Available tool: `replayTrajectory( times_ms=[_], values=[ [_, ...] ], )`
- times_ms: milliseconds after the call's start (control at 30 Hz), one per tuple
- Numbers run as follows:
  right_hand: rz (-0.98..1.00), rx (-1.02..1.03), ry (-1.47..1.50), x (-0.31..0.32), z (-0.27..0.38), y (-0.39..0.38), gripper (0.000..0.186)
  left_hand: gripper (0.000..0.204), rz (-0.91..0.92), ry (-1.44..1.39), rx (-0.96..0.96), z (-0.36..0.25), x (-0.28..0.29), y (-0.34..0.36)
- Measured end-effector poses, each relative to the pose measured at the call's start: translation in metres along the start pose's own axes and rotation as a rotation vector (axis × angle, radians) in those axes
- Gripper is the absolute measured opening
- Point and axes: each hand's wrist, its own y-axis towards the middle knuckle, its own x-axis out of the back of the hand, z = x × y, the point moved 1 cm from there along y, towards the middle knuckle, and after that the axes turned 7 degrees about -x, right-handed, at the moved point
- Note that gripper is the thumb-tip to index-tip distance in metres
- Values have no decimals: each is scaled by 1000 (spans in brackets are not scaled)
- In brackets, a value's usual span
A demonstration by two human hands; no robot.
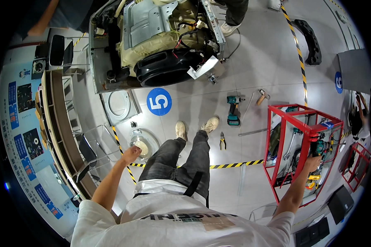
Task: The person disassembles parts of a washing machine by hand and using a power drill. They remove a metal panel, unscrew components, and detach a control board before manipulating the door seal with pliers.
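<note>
My left hand [132,154] hangs at my left side with its fingers curled in. Whether anything lies inside them is hidden. Behind it in the picture, a round washing machine door [146,138] with a clear bowl rests on the floor. My right arm stretches out to a red-framed tool cart [270,152]. There my right hand [312,163] is among the tools, close to a green power tool [320,146]; its fingers are too small and crowded to read. A yellow tool [313,178] lies just nearer to me in the cart.
An opened washing machine [148,24] with a black rubber gasket [165,68] stands ahead. On the floor are a cordless drill [234,110], pliers [222,141], a hammer [262,96] and a front panel [119,106]. Chairs [88,150] stand left. Other people are nearby.
</note>
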Motion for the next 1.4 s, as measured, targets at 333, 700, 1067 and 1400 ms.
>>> replayTrajectory(
  times_ms=[333, 700, 1067, 1400],
  values=[
    [260, 114, 323, -43, -48, 63, 67, 41, 21, 32, -264, -95, -6, 63],
    [566, 674, 1108, 96, 299, -204, 38, 94, -294, -488, -773, -284, -75, 267],
    [608, 1063, 1310, 46, 517, -303, 78, 78, -711, -649, -1059, -314, -96, 309],
    [541, 1110, 1734, 48, 499, -323, 68, 61, -694, -693, -1104, -290, -89, 286]
  ],
)
